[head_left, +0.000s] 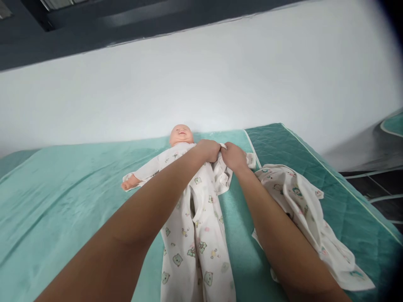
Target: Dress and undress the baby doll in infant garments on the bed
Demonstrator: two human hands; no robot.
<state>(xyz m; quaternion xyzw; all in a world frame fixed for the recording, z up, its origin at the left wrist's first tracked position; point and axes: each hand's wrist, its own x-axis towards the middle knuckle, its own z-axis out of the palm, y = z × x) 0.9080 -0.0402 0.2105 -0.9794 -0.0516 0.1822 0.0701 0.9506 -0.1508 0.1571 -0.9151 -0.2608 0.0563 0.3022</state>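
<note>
A baby doll (181, 133) lies on its back on the bed, its head toward the wall. Printed white baby pants (201, 235) cover its legs, and white baby clothing is on its upper body. One doll hand (129, 183) pokes out of the sleeve on the left. My left hand (209, 151) is closed on the edge of the white baby shirt (223, 174) beside the doll's chest. Close against it, my right hand (234, 157) pinches the same cloth. The doll's arm on that side is hidden by my hands and the fabric.
Another printed white baby garment (292, 197) lies crumpled to the right, partly behind my right forearm. A teal sheet (78, 188) covers the bed, with a darker quilted mattress (283, 147) bare at the right. A white wall (189, 84) stands behind.
</note>
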